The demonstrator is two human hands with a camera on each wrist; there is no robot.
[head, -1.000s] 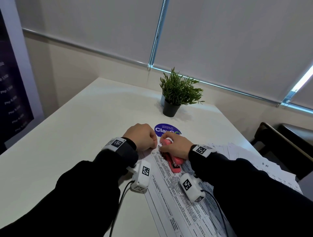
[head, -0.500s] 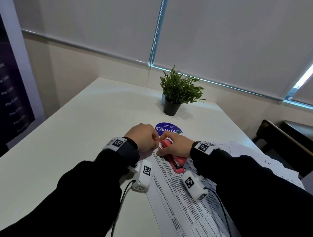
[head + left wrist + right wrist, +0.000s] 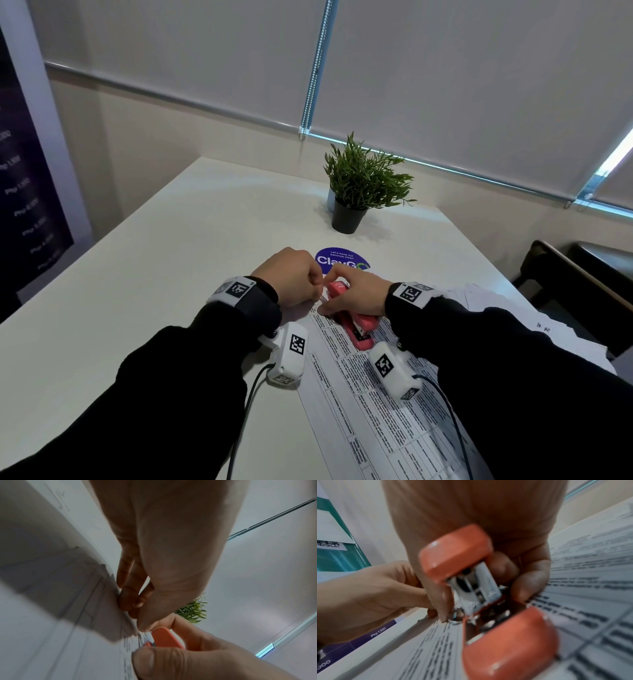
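A red stapler (image 3: 358, 325) lies over the top left corner of a stack of printed papers (image 3: 376, 411) on the white table (image 3: 154, 291). My right hand (image 3: 330, 303) grips the stapler from above, thumb on one side and fingers on the other. In the right wrist view the stapler's top arm (image 3: 457, 553) stands lifted off its base (image 3: 510, 642), with the metal magazine showing between them. My left hand (image 3: 317, 291) is curled just left of it. In the left wrist view the left hand (image 3: 132, 605) pinches the papers' corner (image 3: 109, 601) next to the stapler's nose (image 3: 164, 638).
A small potted plant (image 3: 359, 192) stands at the far side of the table, with a round blue sticker (image 3: 337, 260) in front of it. More loose sheets (image 3: 513, 315) spread out to the right. A dark chair (image 3: 568, 284) stands past the table's right edge.
Both hands stay at the papers' corner. My right hand has lifted a little on the stapler and its fingers have shifted; the left hand has barely moved.
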